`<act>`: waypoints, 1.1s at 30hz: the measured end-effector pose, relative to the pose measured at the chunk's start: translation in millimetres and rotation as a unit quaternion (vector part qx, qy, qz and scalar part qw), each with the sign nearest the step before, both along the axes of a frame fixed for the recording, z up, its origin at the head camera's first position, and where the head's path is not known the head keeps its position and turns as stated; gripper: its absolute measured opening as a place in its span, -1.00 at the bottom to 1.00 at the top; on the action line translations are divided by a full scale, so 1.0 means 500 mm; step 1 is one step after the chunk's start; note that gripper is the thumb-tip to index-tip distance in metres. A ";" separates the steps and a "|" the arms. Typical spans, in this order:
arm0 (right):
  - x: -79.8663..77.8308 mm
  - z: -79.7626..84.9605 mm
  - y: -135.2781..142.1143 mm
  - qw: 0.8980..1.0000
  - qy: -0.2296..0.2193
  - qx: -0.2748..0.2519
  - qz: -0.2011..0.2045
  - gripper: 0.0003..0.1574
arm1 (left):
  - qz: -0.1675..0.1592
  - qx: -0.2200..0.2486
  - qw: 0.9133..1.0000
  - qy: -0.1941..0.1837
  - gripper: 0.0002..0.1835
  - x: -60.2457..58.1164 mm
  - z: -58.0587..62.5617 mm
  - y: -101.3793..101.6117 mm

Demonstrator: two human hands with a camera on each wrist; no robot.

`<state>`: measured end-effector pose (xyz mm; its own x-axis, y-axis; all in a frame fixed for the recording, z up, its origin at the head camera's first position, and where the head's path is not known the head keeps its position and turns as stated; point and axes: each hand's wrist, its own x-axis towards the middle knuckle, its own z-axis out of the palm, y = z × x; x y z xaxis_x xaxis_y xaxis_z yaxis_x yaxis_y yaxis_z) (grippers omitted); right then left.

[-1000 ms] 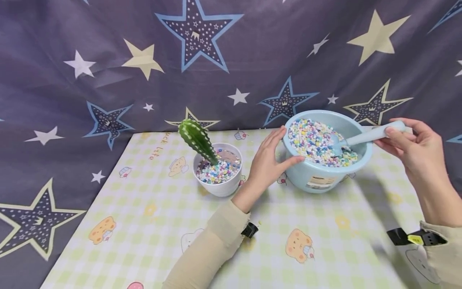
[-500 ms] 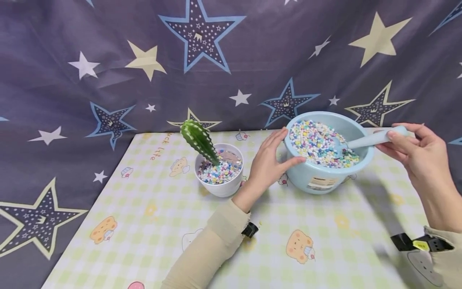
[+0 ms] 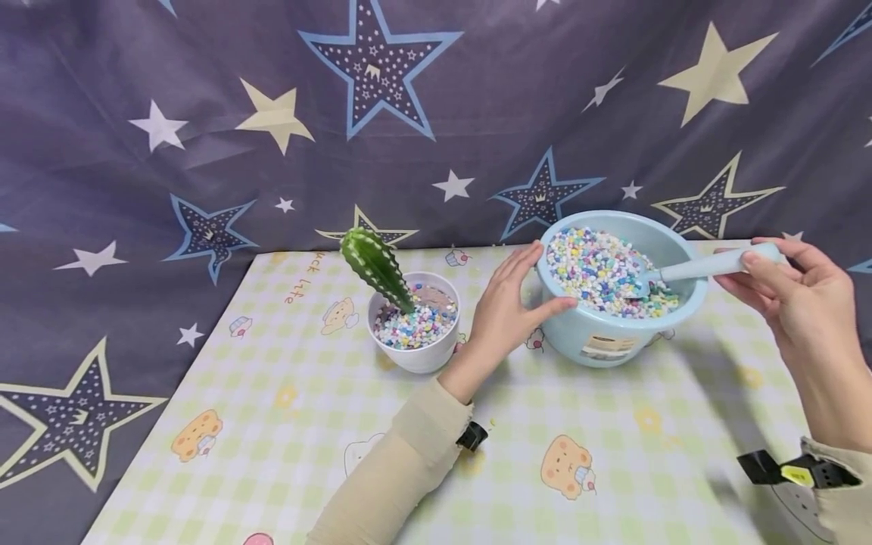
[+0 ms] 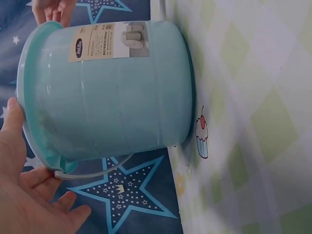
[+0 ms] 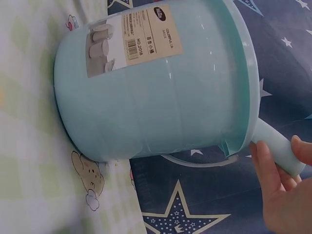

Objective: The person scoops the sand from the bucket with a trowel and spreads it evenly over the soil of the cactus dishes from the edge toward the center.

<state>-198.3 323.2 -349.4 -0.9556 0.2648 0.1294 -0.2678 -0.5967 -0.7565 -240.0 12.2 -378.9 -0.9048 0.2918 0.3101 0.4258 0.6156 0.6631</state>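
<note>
A light-blue bucket stands at the right of the table, filled with colourful small pebbles. My left hand rests against its left side, thumb on the rim and fingers spread and fairly straight. Under those fingers, the left wrist view shows the bucket's bail handle. With fingers and thumb my right hand grips the handle of a light-blue toy shovel. The shovel lies across the bucket's right rim; its blade is partly sunk in the pebbles. The bucket wall hides the blade in the right wrist view.
Left of the bucket stands a white pot holding a green cactus, tilted left, with similar pebbles around its base. A checked tablecloth covers the table. Behind hangs a dark star-patterned curtain.
My right hand has moved slightly right and down, tilting the shovel's handle a little lower, with the blade still among the pebbles. My left hand stays on the bucket.
</note>
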 end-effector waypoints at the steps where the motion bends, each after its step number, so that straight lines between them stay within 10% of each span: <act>1: 0.002 -0.002 0.001 1.000 -0.002 -0.008 -0.001 -0.71 | -0.001 0.001 1.000 0.000 -0.06 0.001 -0.001 0.001; 33: 0.007 -0.014 0.000 0.998 -0.014 -0.062 0.023 -0.79 | 0.000 0.002 1.000 0.009 -0.07 0.003 -0.002 -0.003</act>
